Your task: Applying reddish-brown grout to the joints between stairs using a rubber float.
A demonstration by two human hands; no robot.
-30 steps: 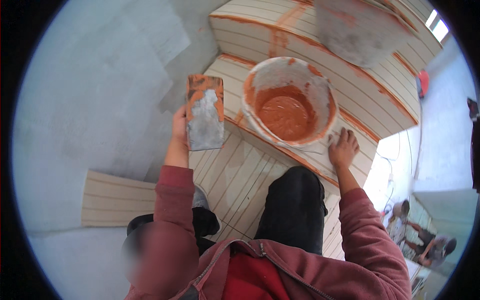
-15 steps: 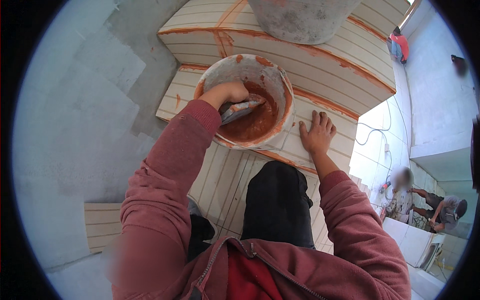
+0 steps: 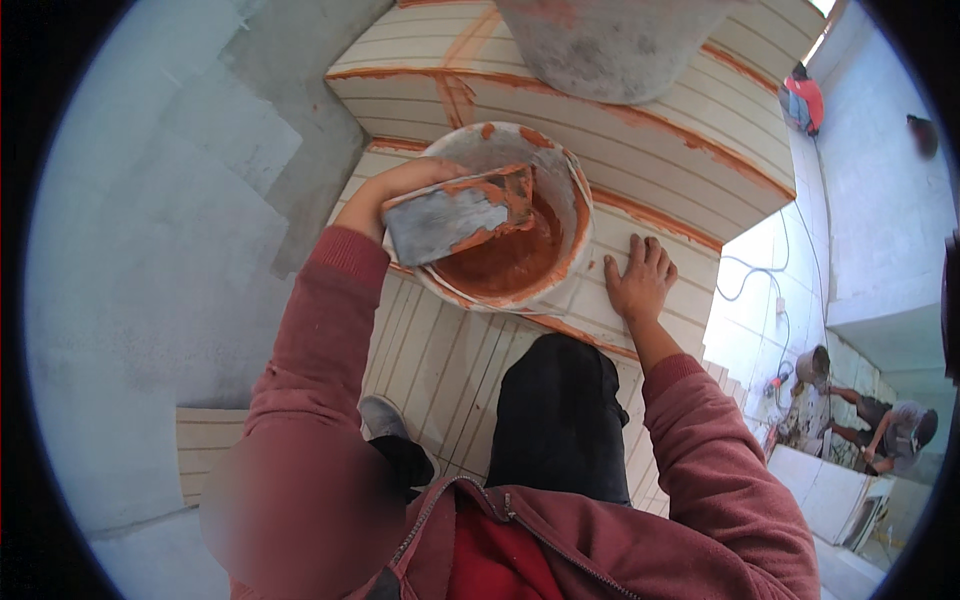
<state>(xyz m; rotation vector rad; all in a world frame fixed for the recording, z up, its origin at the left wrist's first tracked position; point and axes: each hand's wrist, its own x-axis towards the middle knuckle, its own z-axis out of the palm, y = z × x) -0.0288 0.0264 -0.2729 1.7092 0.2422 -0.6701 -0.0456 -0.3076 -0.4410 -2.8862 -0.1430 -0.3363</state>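
Note:
My left hand [image 3: 412, 178] grips a grout float [image 3: 450, 222], a flat grey rectangle with orange paste along its upper edge and far end. The float is tilted over the mouth of a round white bucket [image 3: 584, 240]. Wet orange grout [image 3: 515, 258] lies in the bottom of that bucket, partly hidden by the float. To the right of the bucket, my right hand [image 3: 641, 280] rests flat on the striped tiled step [image 3: 690, 235], fingers spread and holding nothing.
A larger grey-white bucket [image 3: 610, 50] stands on the step above. Orange grout lines the tiled stair edges. A grey wall [image 3: 180, 230] borders the left. At lower right, a person [image 3: 895, 430] works near a dark bucket [image 3: 812, 365]; another person [image 3: 802, 100] crouches farther off.
My left hand has lifted the float up and leftward from inside the bucket, turning its broad face into view. My right hand stays on the step.

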